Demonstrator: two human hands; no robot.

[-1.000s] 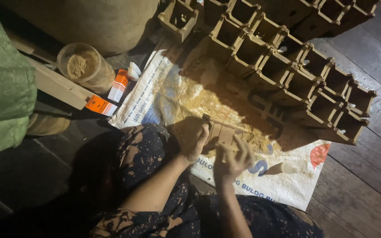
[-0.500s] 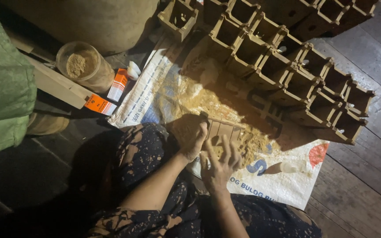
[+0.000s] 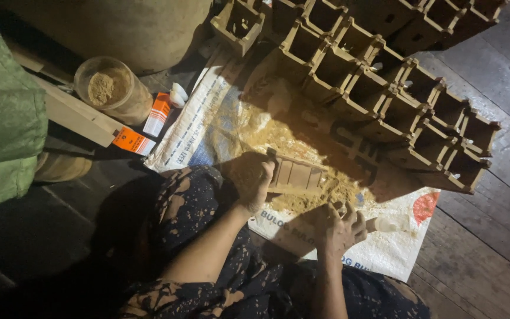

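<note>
Your left hand (image 3: 255,180) grips the wooden frame's (image 3: 297,174) left edge; your right hand's (image 3: 339,227) fingers curl shut over sawdust (image 3: 302,201), with open sack (image 3: 385,248) beyond.

arms: bare, sleeveless | lap garment (image 3: 208,248): dark, pale speckled pattern

Small handcraft woodworking spot on a dark plank floor (image 3: 491,88): rows of small open wooden boxes (image 3: 385,88) far right, sawdust (image 3: 284,142) over a spread woven sack (image 3: 396,248), glue bottles (image 3: 159,113) far left.
</note>
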